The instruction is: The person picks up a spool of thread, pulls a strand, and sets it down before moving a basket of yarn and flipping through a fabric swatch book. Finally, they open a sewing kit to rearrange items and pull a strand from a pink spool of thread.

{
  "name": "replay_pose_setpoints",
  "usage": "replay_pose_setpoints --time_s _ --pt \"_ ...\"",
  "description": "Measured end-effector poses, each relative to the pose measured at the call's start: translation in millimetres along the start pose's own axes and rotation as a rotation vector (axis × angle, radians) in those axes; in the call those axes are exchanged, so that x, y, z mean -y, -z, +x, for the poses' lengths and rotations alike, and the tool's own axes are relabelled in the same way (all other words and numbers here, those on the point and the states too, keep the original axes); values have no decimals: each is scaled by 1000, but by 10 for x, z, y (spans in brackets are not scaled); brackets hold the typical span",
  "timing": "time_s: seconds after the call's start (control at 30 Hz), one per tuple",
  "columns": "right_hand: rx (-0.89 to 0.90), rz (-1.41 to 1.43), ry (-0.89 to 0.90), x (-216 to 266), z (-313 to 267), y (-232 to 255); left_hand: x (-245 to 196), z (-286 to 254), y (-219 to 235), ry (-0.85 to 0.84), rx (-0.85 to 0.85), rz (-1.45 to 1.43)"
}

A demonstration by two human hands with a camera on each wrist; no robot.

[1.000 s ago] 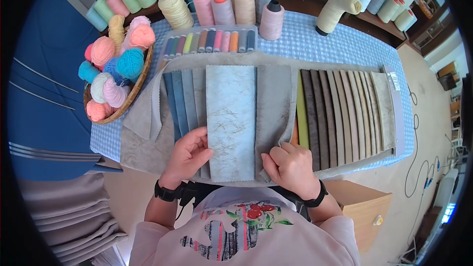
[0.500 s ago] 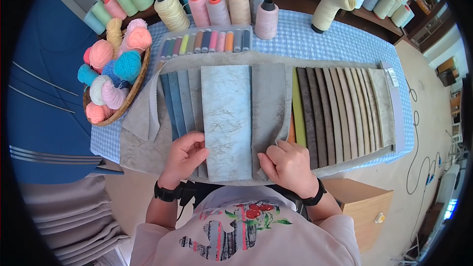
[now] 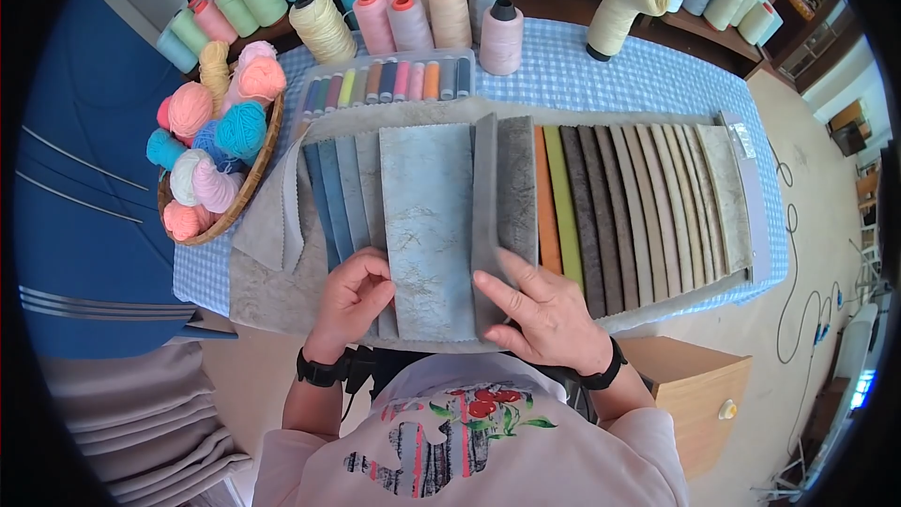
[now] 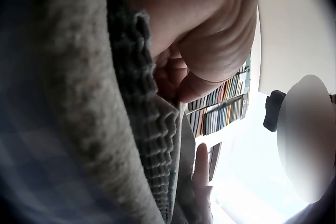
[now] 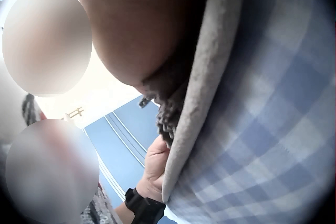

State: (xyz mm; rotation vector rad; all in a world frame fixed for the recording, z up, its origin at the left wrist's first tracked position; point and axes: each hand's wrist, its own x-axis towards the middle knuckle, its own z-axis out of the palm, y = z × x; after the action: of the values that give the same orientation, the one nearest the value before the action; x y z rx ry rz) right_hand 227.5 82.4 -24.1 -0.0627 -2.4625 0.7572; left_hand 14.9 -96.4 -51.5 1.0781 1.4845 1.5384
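A fabric swatch book lies spread on the table, its strips fanned side by side. My left hand [image 3: 355, 302] pinches the left edge of a light blue swatch [image 3: 427, 225] low down; in the left wrist view thumb and fingertips meet on a zigzag-edged fabric corner [image 4: 167, 106]. My right hand [image 3: 552, 319] has its fingers spread and fairly straight, fingertips at the lower part of a grey swatch [image 3: 485, 188] that stands partly turned. To its right show a dark grey swatch [image 3: 517, 178], an orange one [image 3: 547, 197] and a yellow-green one [image 3: 565, 207].
Brown to cream swatches [image 3: 648, 216] run right to the book's grey binding strip [image 3: 748, 188]. Behind lies a clear case [image 3: 385, 84] of small thread spools. A wicker basket [image 3: 246, 202] of yarn balls stands left. Large thread cones [image 3: 502, 38] line the back of the checked tablecloth [image 3: 554, 66].
My right hand has let go of the grey swatch's right edge and spread its fingers. That swatch has swung left, uncovering dark grey and orange strips. My left hand keeps its pinch.
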Motion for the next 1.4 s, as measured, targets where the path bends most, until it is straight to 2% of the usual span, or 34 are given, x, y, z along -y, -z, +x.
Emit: replay_pose_setpoints --time_s 0.07,0.13,0.23,0.43,0.67,0.73,0.77,0.83,0.93,1.0,1.03,1.1,1.13,1.17,1.23,1.27,1.3,1.37,1.4 --pt "24 57 21 -39 -22 -6 4 -6 -12 -23 9 29" --pt "47 117 44 -42 -13 2 -76 11 -103 19 -51 -163" --pt "106 127 -3 -6 16 32 -206 41 -227 7 -132 -265" --pt "184 -28 -57 69 34 28 -55 -50 -52 43 -7 -5" --pt "65 80 -96 6 -33 -42 -165 14 -193 71 -120 -25" --pt "43 107 -108 10 -34 -44 -170 7 -170 150 -43 159" --pt "42 111 -117 19 -28 -38 -181 29 -169 149 -45 159" --pt "43 117 -123 19 -24 -35 -211 84 -173 -21 75 475" --pt "51 138 -112 8 -33 -49 -177 61 -248 -51 -3 640" --pt "-142 149 -183 16 -48 -76 -209 64 -230 -39 15 627" --pt "-144 149 -187 15 -71 -70 -223 66 -222 -28 33 612" --pt "-291 129 -428 6 -122 -48 -233 72 -216 -31 41 604" --pt "-370 266 -458 -29 -148 -103 -233 75 -215 -35 42 597" --pt "-371 266 -461 -38 -157 -112 -226 76 -213 -34 46 596" --pt "-435 538 -617 -51 -167 -131 -210 75 -210 -88 38 596" --pt "-488 627 -560 -86 -169 -204 -214 73 -214 -87 40 596" --pt "-489 627 -562 -60 -165 -152 -222 71 -219 -81 36 585" --pt "-145 574 -619 16 -146 -5 -232 71 -221 -74 32 576" --pt "-214 401 -460 -55 -188 -122 -234 72 -218 -75 36 582"
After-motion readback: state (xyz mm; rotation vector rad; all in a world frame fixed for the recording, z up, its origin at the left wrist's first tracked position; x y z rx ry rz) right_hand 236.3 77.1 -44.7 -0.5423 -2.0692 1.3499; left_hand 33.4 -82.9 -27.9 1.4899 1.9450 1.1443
